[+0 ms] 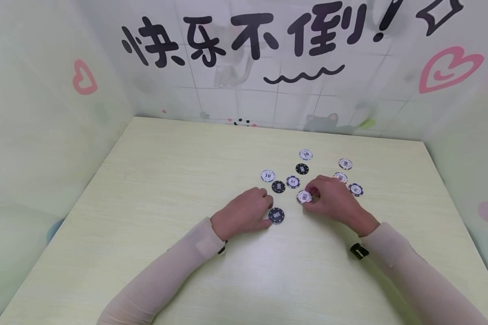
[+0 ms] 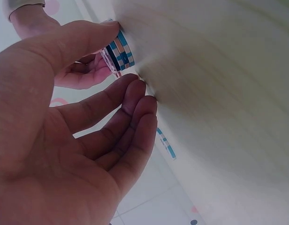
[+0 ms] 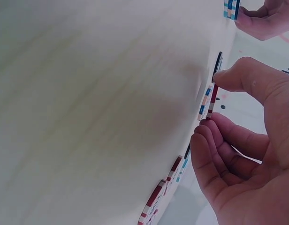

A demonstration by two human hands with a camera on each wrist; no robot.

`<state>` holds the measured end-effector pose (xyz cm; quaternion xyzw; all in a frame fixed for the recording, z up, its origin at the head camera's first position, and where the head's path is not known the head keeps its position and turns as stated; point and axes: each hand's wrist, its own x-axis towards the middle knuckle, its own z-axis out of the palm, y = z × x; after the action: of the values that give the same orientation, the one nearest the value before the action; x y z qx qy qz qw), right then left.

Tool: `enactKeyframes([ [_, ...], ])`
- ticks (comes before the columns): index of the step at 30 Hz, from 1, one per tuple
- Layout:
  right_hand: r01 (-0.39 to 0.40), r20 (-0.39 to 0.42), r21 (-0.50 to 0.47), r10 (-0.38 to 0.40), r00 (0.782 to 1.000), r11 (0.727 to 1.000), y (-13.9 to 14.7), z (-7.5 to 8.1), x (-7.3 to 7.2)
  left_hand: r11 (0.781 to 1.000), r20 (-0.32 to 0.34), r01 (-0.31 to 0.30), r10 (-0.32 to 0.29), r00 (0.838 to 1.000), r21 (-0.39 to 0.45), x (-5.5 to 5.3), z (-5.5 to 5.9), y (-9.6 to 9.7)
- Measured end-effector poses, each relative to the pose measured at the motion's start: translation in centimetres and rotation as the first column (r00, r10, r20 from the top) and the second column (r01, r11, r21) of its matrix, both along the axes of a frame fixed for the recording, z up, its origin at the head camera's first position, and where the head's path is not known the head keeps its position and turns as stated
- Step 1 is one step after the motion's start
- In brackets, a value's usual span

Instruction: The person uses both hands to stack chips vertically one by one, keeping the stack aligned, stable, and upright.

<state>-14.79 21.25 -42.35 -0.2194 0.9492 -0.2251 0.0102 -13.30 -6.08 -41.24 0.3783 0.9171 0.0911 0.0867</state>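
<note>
My left hand (image 1: 246, 211) curls round a small stack of poker chips (image 1: 276, 215) with a black 100 chip on top. The left wrist view shows the thumb (image 2: 104, 32) on one side of the stack and the bent index finger close to the other. My right hand (image 1: 333, 198) pinches a white 100 chip (image 1: 304, 197) by its edge, tilted. In the right wrist view this chip's red-and-white rim (image 3: 212, 101) shows between thumb and fingertips. Just beyond the hands lie a black 100 chip (image 1: 278, 187) and a blue-edged 10 chip (image 1: 293, 182).
Farther back on the pale wooden table (image 1: 166, 158) lie another black chip (image 1: 302, 169) and two light-blue-edged 10 chips (image 1: 306, 154). Several chips, including a dark-edged one (image 1: 355, 189), lie right of my right hand. Printed cloth walls (image 1: 244, 99) stand along the table's back and sides.
</note>
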Motion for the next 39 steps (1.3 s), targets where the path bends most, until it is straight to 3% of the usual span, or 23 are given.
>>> enactKeyframes([
  [13, -0.056, -0.039, -0.031, 0.055, 0.998, 0.998, -0.9, 0.3, 0.3, 1.0, -0.022, 0.016, -0.016, 1.0, -0.015, -0.1, 0.1, 0.1],
  [25, -0.062, 0.0, -0.033, 0.062, 0.998, 0.998, -1.8, 0.4, 0.8, 1.0, -0.025, 0.017, -0.017, 1.0, -0.015, 0.0, 0.2, 0.1],
  [39, -0.102, -0.031, -0.043, 0.101, 0.994, 0.994, -2.9, 0.4, 1.7, 1.0, -0.024, 0.013, -0.014, 1.0, -0.02, 0.1, 0.1, 0.1],
])
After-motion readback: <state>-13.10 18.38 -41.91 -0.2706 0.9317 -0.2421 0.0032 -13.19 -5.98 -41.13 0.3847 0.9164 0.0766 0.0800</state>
